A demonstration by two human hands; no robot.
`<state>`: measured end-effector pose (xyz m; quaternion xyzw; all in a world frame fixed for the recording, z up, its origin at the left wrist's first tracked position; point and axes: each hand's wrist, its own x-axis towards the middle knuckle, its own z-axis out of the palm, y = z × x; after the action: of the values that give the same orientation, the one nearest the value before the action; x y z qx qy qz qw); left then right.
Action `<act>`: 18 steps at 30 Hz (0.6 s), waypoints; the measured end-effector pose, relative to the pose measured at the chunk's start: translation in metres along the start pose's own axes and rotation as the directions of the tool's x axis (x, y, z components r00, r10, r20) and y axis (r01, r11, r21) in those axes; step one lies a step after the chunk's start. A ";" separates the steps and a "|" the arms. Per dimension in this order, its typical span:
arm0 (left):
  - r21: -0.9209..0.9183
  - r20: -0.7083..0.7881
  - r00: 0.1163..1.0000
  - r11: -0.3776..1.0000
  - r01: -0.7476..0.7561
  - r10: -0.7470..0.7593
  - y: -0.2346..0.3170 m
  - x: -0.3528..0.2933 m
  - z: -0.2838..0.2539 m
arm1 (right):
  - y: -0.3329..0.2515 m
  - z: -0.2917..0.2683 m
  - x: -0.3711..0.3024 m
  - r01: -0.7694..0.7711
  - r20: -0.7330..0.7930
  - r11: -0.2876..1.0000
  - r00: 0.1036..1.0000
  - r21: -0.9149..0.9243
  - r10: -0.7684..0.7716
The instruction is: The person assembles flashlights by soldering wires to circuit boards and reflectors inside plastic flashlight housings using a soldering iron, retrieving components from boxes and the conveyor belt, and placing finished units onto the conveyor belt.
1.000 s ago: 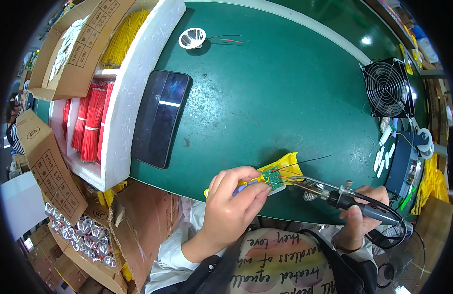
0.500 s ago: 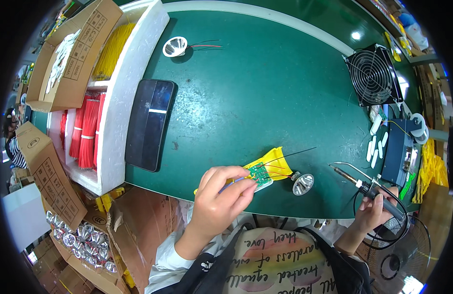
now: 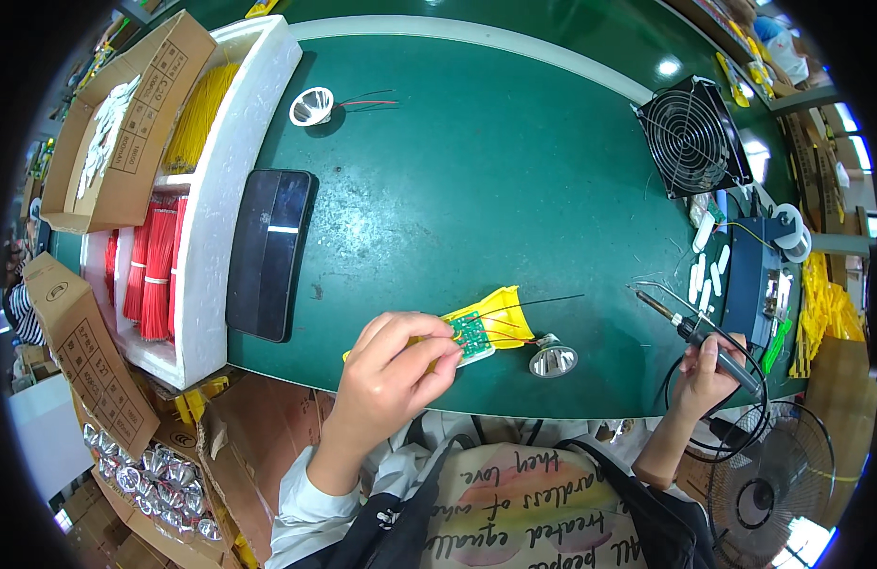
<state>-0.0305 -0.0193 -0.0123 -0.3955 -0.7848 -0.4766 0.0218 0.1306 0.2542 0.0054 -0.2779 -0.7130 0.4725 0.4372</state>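
Note:
My left hand [image 3: 391, 365] is closed in a pinch at the left side of a small green circuit board [image 3: 470, 332]. A thin wire seems to be between its fingertips, mostly hidden by them. The board rests on an opened yellow plastic casing [image 3: 507, 308] near the table's front edge. A loose black wire [image 3: 547, 301] reaches rightward from the board. Thin wires link the board to a silver reflector lamp cup [image 3: 553, 358] at its right. My right hand [image 3: 709, 376] grips a soldering iron [image 3: 718, 357] by its dark handle, with the tip up and left, apart from the board.
Another reflector cup [image 3: 312, 107] with wires lies far left, beyond a black phone [image 3: 272, 254]. A white foam box [image 3: 237, 190] holds red and yellow wire bundles. At right stand a black fan [image 3: 694, 137], white sticks [image 3: 706, 272] and a blue soldering station [image 3: 753, 270].
The whole view has shifted, so most things appear farther left. My right hand has moved the soldering iron slightly forward, away from the lamp cup. My left hand keeps its pinch at the board.

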 end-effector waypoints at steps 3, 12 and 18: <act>0.006 0.001 1.000 1.000 -0.003 0.003 0.001 0.000 0.000 | 0.002 -0.002 0.000 0.004 0.010 1.000 1.000 0.012 -0.004; 0.178 -0.051 0.998 0.984 -0.020 0.030 0.010 -0.001 -0.014 | 0.000 0.001 0.000 -0.041 0.010 0.997 0.999 0.067 0.040; 0.126 -0.173 0.921 0.920 0.372 -0.349 0.011 -0.077 -0.066 | 0.003 -0.001 -0.002 -0.049 0.012 0.996 0.999 0.077 0.049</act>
<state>0.0066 -0.1133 0.0004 -0.2047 -0.8755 -0.4371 0.0225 0.1327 0.2541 0.0020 -0.2758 -0.6896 0.5116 0.4320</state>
